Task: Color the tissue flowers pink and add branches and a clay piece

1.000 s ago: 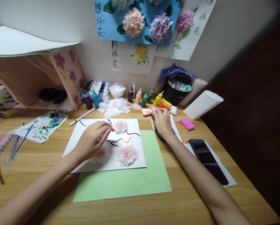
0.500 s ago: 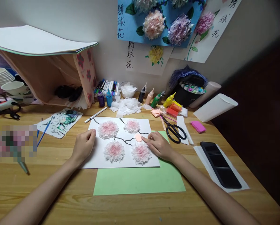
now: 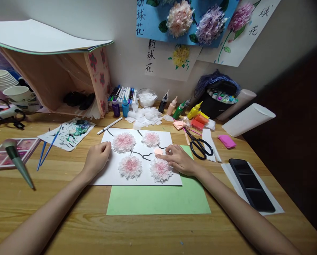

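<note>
Head view showed the right hand [image 3: 180, 161] lying on a white sheet [image 3: 113, 173], its fingertips [image 3: 161, 156] pinching a small peach-coloured piece [image 3: 158, 151] against the paper, right on a painted black branch line. Just below those fingertips sat one pink tissue flower [image 3: 160, 170]; another [image 3: 151, 139] lay just above them, and two more [image 3: 124, 142] [image 3: 130, 167] lay off to their left. The left hand [image 3: 97, 160] rested loosely curled on the sheet's left edge, pressing it down and holding nothing, beside the upper-left flower. A green paper [image 3: 158, 200] lay under the sheet's lower edge, beneath the right wrist. Black scissors [image 3: 198, 145] lay near the right hand, on its far right side, apart from it on the wooden table [image 3: 68, 219].
</note>
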A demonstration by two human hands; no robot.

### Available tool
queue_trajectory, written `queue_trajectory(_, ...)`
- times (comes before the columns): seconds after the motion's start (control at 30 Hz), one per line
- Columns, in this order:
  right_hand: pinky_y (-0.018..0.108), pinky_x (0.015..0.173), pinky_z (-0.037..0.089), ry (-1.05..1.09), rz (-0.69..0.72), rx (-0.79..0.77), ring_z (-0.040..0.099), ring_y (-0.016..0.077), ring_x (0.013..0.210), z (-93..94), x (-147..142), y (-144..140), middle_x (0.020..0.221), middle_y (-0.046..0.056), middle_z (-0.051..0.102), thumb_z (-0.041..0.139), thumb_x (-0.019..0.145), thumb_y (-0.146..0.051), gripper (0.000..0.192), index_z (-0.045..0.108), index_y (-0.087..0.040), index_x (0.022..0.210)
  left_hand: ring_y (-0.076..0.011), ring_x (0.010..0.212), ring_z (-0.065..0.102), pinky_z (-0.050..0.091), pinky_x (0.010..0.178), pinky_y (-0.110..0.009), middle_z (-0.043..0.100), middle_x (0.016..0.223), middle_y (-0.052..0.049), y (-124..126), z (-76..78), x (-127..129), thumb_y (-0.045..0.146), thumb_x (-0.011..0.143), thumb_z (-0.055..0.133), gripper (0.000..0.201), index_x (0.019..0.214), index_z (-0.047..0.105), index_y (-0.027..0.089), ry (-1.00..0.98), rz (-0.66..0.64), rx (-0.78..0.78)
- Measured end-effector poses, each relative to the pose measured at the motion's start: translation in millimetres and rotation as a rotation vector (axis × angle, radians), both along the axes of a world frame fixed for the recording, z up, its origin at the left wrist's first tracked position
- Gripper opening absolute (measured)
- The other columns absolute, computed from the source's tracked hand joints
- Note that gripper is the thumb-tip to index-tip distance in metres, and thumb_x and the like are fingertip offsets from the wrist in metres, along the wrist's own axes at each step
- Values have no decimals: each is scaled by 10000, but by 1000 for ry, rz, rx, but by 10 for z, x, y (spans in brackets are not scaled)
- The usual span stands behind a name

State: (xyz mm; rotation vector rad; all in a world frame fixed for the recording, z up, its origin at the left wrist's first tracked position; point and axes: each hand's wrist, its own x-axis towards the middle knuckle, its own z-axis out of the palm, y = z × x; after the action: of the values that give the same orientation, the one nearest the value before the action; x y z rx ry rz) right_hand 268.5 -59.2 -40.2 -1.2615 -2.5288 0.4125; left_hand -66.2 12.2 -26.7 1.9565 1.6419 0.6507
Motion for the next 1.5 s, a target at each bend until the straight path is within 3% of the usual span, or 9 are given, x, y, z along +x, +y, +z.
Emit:
queue_trajectory(0.33, 391, 820, 365, 87, -42, 4, 434, 212, 862, 22, 40, -19, 913, 65, 484, 104, 929, -552, 594, 487, -336, 1329, -142, 505, 462, 270, 540, -263, 473, 471, 26, 8, 15, 4, 412, 867, 339, 406, 520, 354, 201, 80, -6, -4)
queue_trajectory(0.5, 384, 783, 380, 11, -28, 58, 441, 207, 800, -26, 48, -31, 895, 70, 510, 215, 955, -479, 487, 525, -331, 1301, -142, 510, 461, 268, 544, -263, 475, 471, 25, 15, 16, 8, 408, 866, 336, 403, 521, 360, 200, 106, -8, 5)
queue_trajectory(0.63, 364, 809, 399, 187, -160, -31, 477, 204, 875, 15, 6, -15, 939, 65, 521, 407, 937, -390, 388, 525, -308, 1298, -137, 494, 447, 261, 535, -265, 439, 464, 29, 19, 7, 12, 403, 866, 339, 402, 520, 338, 199, 111, -6, 15)
queue_trajectory(0.73, 307, 735, 409, 392, -355, -181, 492, 174, 816, 62, -73, 54, 911, 41, 521, 575, 851, -364, 269, 620, -223, 1075, -138, 496, 458, 270, 535, -264, 452, 467, 27, 23, 4, 16, 395, 865, 344, 400, 517, 346, 198, 97, -6, 6)
queue_trajectory(0.83, 266, 633, 352, 467, -506, -278, 436, 139, 677, 75, -169, 158, 750, -17, 481, 695, 729, -366, 243, 524, -194, 729, -141, 499, 473, 279, 532, -259, 460, 467, 27, 19, 6, 16, 394, 859, 355, 393, 518, 358, 198, 77, 1, -12)
queue_trajectory(0.97, 254, 619, 301, 448, -551, -274, 399, 133, 664, 50, -233, 265, 685, -45, 423, 745, 639, -338, 375, 393, -207, 636, -141, 494, 480, 278, 529, -260, 472, 465, 28, 8, 14, 17, 388, 852, 365, 384, 519, 364, 198, 73, 6, -30)
queue_trajectory(1.13, 251, 607, 277, 446, -488, -305, 359, 123, 644, 37, -183, 306, 680, -45, 399, 729, 634, -338, 376, 377, -205, 613, -137, 501, 488, 281, 549, -265, 484, 466, 30, 14, 16, 25, 388, 859, 359, 395, 515, 373, 195, 79, 4, -14)
queue_trajectory(1.27, 242, 566, 252, 458, -568, -427, 340, 112, 604, 67, -215, 322, 656, -50, 376, 697, 639, -479, 420, 378, -207, 619, -137, 500, 476, 277, 545, -267, 481, 468, 29, 17, 17, 27, 398, 866, 351, 403, 517, 362, 196, 94, -1, -18)
queue_trajectory(1.5, 240, 558, 249, 134, -704, -346, 389, 134, 650, 158, -399, 384, 693, -28, 455, 740, 520, -537, 534, 331, -214, 637, -130, 497, 473, 277, 549, -265, 483, 464, 29, 1, 5, 9, 397, 873, 345, 410, 518, 369, 194, 92, -4, -19)
